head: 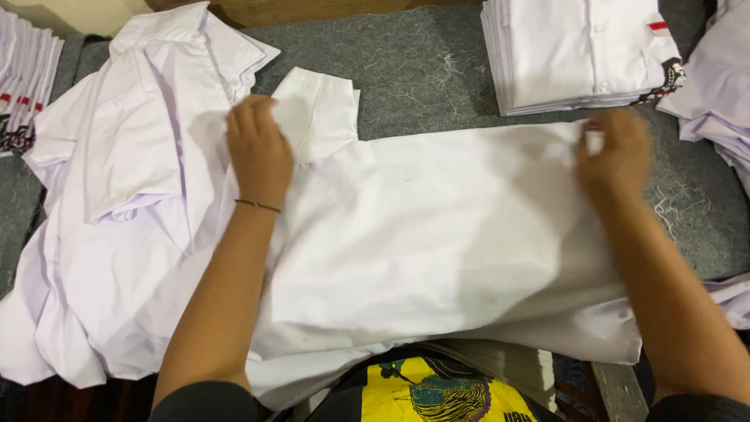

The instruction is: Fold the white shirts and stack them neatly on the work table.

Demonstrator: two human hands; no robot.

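Observation:
A white shirt (pixel 437 234) lies spread flat across the grey felt table (pixel 406 55), its short sleeve (pixel 320 109) sticking up at the far left. My left hand (pixel 258 148) rests on the shirt's shoulder by that sleeve, fingers closed on the cloth. At the far right edge of the shirt, my right hand (pixel 617 156) pinches the fabric; it looks blurred.
A loose heap of white shirts (pixel 117 195) lies on the left. A neat stack of folded white shirts (pixel 578 51) stands at the back right, with more white cloth (pixel 715 86) at the right edge and another folded stack (pixel 23 78) at the far left.

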